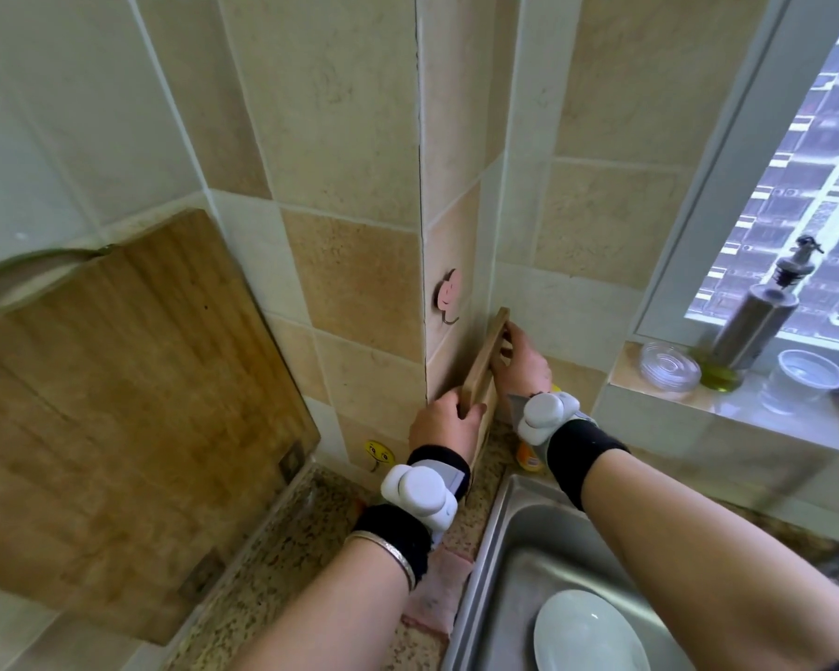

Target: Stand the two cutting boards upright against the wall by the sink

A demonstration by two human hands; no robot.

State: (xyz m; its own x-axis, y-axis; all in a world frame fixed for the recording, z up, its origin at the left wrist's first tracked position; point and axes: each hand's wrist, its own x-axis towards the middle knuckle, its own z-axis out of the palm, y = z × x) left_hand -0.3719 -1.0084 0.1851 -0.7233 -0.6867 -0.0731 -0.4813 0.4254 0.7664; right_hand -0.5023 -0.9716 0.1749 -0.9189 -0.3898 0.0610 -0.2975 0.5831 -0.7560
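A large wooden cutting board (117,404) stands upright against the tiled wall at the left, its lower edge on the speckled counter (282,573). A smaller wooden cutting board (483,363) stands on edge against the side of the tiled wall corner beside the sink (509,535). My left hand (444,426) grips its near top edge. My right hand (521,363) holds its far top edge. The smaller board's lower part is hidden behind my hands and wrists.
A white plate (587,632) lies in the steel sink. A pink cloth (439,593) lies on the counter by the sink rim. Two wall hooks: pink (449,293), yellow (379,452). On the windowsill stand a steel oil bottle (751,322), glass dishes (669,368) and a plastic cup (802,380).
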